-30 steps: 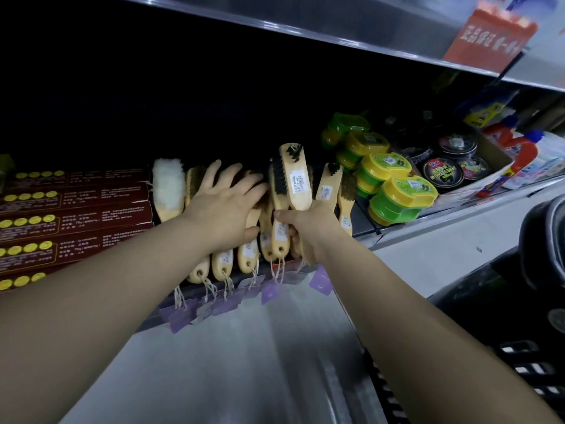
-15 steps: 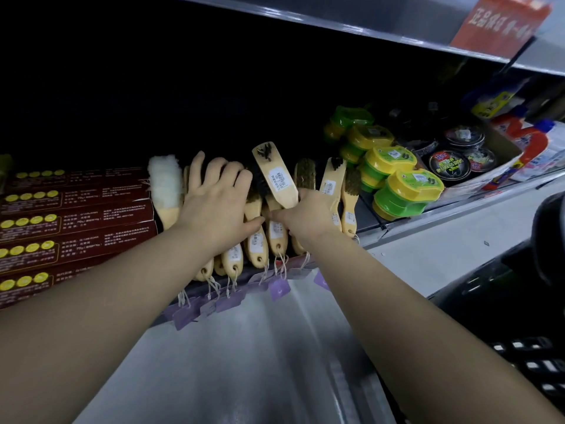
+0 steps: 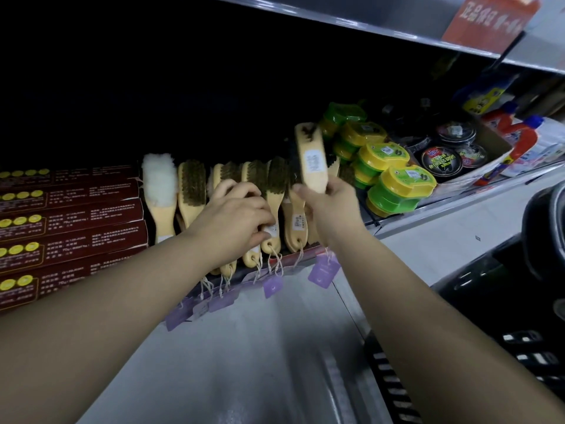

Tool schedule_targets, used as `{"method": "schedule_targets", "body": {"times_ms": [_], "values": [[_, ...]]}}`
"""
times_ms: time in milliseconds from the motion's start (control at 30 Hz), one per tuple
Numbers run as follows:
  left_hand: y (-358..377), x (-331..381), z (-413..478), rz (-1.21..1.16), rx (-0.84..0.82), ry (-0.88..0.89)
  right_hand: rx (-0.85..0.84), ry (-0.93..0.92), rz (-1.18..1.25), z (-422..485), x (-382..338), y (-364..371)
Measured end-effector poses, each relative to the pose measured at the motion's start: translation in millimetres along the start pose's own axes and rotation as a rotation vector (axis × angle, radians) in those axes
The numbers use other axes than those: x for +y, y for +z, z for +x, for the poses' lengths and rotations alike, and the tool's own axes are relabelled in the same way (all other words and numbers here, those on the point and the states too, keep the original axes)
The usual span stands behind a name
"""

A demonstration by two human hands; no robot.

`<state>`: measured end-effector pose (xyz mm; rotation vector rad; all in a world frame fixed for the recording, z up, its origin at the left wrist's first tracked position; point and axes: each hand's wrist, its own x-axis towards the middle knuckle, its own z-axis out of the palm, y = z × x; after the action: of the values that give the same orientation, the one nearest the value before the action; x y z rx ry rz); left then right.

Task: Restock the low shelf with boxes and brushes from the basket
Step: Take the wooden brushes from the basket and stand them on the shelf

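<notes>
Our right hand [image 3: 328, 206] grips a pale wooden bristle brush [image 3: 312, 157] above the row of wooden brushes [image 3: 192, 191] at the grey metal shelf [image 3: 403, 221] edge. Our left hand [image 3: 235, 223] curls round their handles. Behind the row all is dark, and the black slatted basket [image 3: 519, 335] right of it is cut off.

A wooden brush [image 3: 312, 159] stands nearly upright above the row, its plain back and white barcode label facing out, its handle pinched by the right hand [image 3: 328, 200]. The shelved brushes [image 3: 192, 191] lie side by side on the low shelf [image 3: 406, 220], bristles up, purple tags dangling off the front. The left hand [image 3: 235, 221] curls over several handles. A white fleece brush [image 3: 159, 182] ends the row beside stacked dark red boxes [image 3: 70, 215]. The black basket [image 3: 519, 356] sits lower right.
</notes>
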<state>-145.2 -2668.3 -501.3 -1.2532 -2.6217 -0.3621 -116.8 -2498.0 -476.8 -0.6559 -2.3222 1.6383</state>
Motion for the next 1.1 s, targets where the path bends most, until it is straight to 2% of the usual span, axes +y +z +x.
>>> {"method": "schedule_targets", "body": {"times_ms": [133, 233, 400, 633, 833, 1100], "values": [[1.6, -3.2, -1.1, -0.017, -0.052, 0.003, 0.211, 0.094, 0.095, 16.2, 5.9, -28.8], [0.5, -2.6, -0.2, -0.015, -0.071, -0.007, 0.290, 0.189, 0.132, 24.4, 18.4, -39.5], [1.1, 5.9, 2.5, 0.012, -0.081, -0.019, 0.237, 0.209, -0.011, 34.1, 34.3, -40.9], [3.0, 14.1, 9.2, 0.017, -0.067, -0.015, 0.145, 0.138, -0.139, 40.7, 39.7, -41.8], [4.3, 16.2, 14.9, -0.022, -0.058, -0.022, 0.143, 0.111, -0.191, 43.3, 43.7, -47.3], [3.3, 14.4, 19.1, -0.040, -0.024, -0.048, 0.166, 0.169, -0.197, 46.5, 42.9, -46.2]]}}
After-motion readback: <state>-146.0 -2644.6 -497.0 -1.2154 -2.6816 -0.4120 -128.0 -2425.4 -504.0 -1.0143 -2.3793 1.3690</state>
